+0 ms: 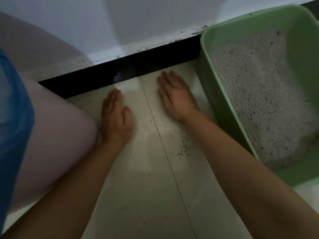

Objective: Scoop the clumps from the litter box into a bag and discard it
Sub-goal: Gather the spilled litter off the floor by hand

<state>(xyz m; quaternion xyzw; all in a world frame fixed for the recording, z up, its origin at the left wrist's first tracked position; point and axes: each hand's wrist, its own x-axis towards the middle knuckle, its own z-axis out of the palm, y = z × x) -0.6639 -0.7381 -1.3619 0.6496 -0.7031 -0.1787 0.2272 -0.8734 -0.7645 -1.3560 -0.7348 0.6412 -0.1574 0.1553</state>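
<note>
Left hand [116, 121], right hand [176, 99] flat on floor [141, 187], grip wide, empty. I judge: gathering spilled litter [184, 150] beside litter box [300, 49]. Next needs scoop; none visible.

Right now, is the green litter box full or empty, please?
Partly filled: grey litter lies in the litter box, well below its rim.

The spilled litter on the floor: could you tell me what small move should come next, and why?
Probably sweep the right hand toward the left hand, gathering the stray grains between them; both hands lie open and empty beside the litter box.
</note>
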